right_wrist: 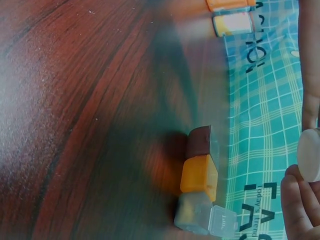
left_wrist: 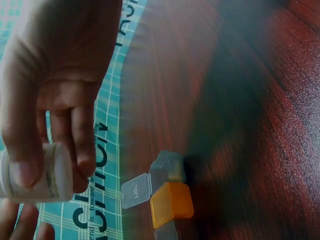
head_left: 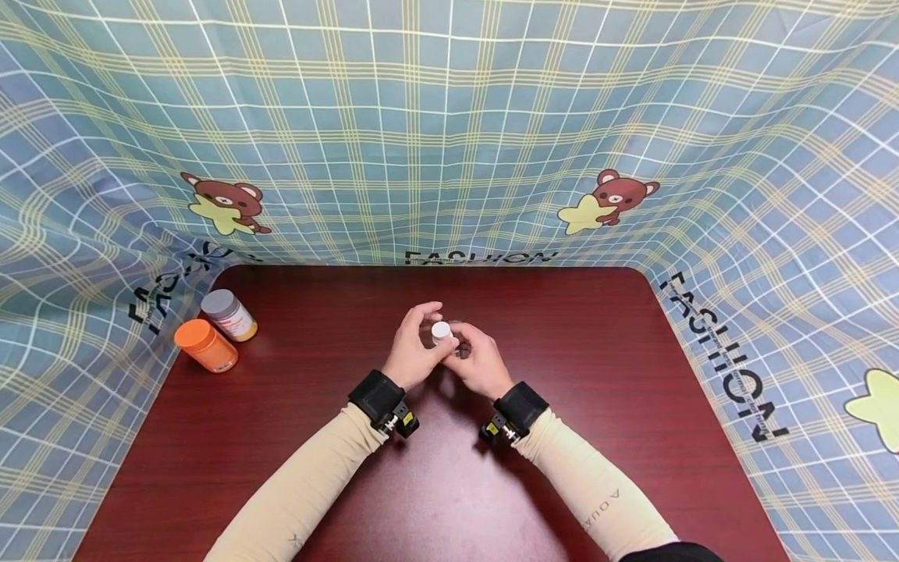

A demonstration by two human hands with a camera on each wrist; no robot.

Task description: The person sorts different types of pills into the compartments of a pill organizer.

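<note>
Between both hands, a small white bottle (head_left: 441, 332) is held above the table, its lid end facing up in the head view. My left hand (head_left: 413, 349) holds it with the thumb across its side; in the left wrist view the other fingers curl behind it. My right hand (head_left: 483, 364) grips it from the other side, though only part of that hand shows in the right wrist view. Below them on the table stands a small pill organizer (right_wrist: 199, 174) with orange, dark and clear compartments; a clear lid (left_wrist: 136, 191) is flipped open. The hands hide the organizer in the head view.
At the table's left edge stand an orange bottle (head_left: 207, 346) and a grey-capped bottle (head_left: 230, 316), side by side. A plaid curtain (head_left: 449, 140) with bear prints surrounds the dark red table (head_left: 597, 343) at the back and both sides.
</note>
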